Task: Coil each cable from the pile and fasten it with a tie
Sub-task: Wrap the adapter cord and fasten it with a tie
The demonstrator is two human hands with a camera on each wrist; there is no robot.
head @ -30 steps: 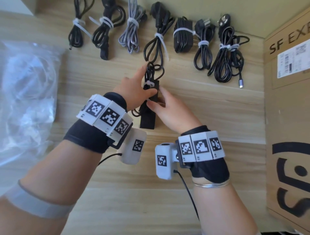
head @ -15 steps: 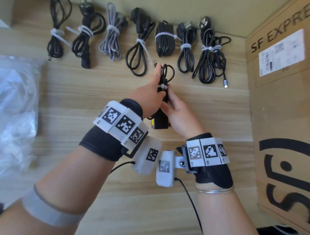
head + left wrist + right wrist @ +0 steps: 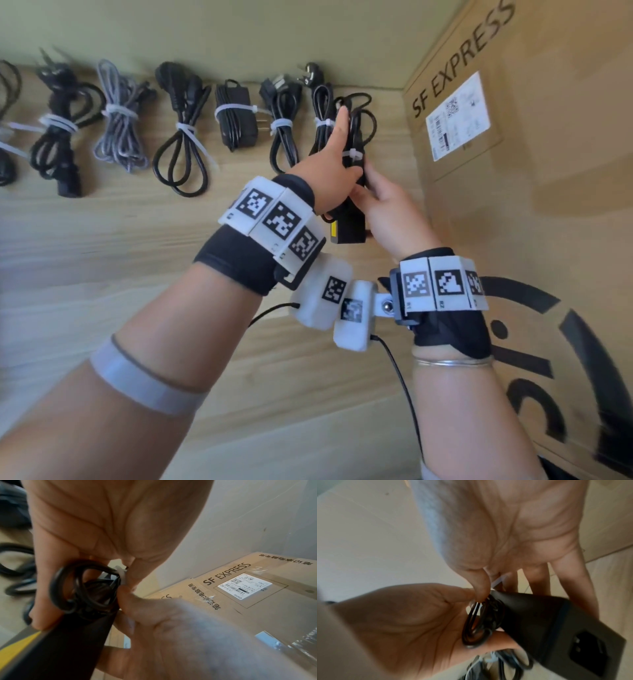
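Holding the black power adapter (image 3: 349, 219) between both hands, I've got it lifted off the surface (image 3: 102, 260), its long axis running straight away from me, coiled cable (image 3: 358, 116) at the far end and the brick's yellow-labelled end nearest my wrists. My left hand (image 3: 329, 174) grips it from the left, thumb curled across the body, forefinger stretched out along the coil. My right hand (image 3: 387, 212) clamps it from the right and underneath, thumb pressing just beside the white tie (image 3: 352, 156) that wraps brick and cable together. The left wrist view shows the tie cinched against the loops, so I judge this one fastened and ready to be laid down.

Directly beyond my fingertips sits the row of tied bundles (image 3: 284, 126), running off to my left along the wall. The nearest bundle (image 3: 320, 123) lies just left of my left forefinger, partly hidden behind it. To my right stands the cardboard box (image 3: 531, 171), close, with only a narrow strip of bare wood between it and that last bundle. That gap is where I reckon this goes: straight forward and down, long axis kept parallel to the others. Both hands are equally near; the squeeze is on the right, against the box.
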